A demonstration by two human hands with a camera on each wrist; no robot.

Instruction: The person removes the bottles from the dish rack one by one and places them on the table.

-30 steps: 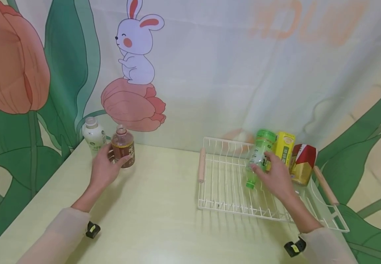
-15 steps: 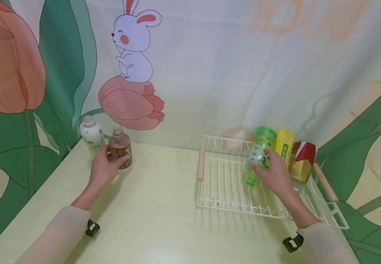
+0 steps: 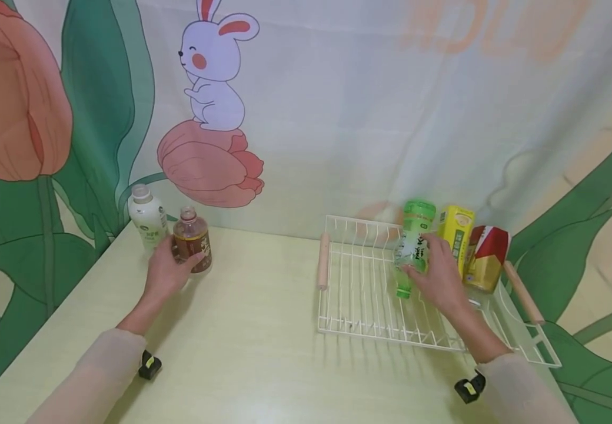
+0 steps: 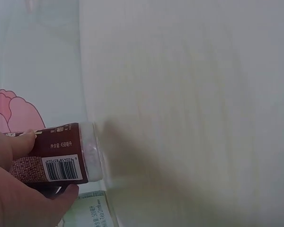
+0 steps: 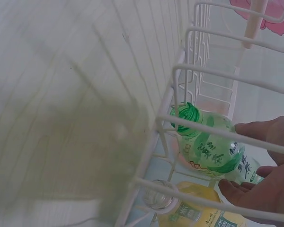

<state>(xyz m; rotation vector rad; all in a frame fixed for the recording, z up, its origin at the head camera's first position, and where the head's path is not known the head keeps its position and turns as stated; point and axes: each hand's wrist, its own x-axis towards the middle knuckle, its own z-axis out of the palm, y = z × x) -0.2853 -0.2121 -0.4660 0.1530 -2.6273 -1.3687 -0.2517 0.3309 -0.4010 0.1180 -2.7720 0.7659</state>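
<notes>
My left hand point(image 3: 167, 268) grips a brown-labelled drink bottle point(image 3: 192, 240), capless, neck up, with its base close to the table; thumb and fingers wrap its label in the left wrist view. Just behind it on the left stands a capless milk tea bottle point(image 3: 148, 219) with a white and pale green label. Over the wire rack point(image 3: 348, 337), my right hand point(image 3: 443, 280) holds a clear green drink bottle point(image 3: 417, 232) between thumb and fingers. That bottle is upside down, slightly tilted, its green neck point(image 5: 185, 118) down among the rack's wires in the right wrist view.
Right of the green bottle, a yellow-labelled bottle point(image 3: 456, 229) and a red and gold container point(image 3: 488, 259) stand in the rack. Wooden handles point(image 3: 323, 262) sit at the rack's two ends. A printed curtain point(image 3: 311, 118) hangs behind the table point(image 3: 253, 330).
The green bottle's upper end has swung a little left, so it stands straighter, with my right hand still on it. My left hand keeps its grip on the brown-labelled bottle; the head view has shifted slightly.
</notes>
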